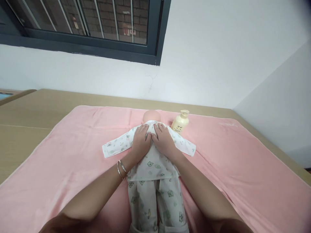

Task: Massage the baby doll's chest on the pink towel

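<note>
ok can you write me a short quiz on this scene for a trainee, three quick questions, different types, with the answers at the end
1. Multiple choice: in the camera's view, on which side of the doll is the pump bottle?
A) left
B) right
C) on top of its trousers

2. True or false: the left hand and the right hand both rest on the white patterned top.

3. Fill in the blank: the bangles are worn near the ____ hand.

Key: 1. B; 2. true; 3. left
</note>
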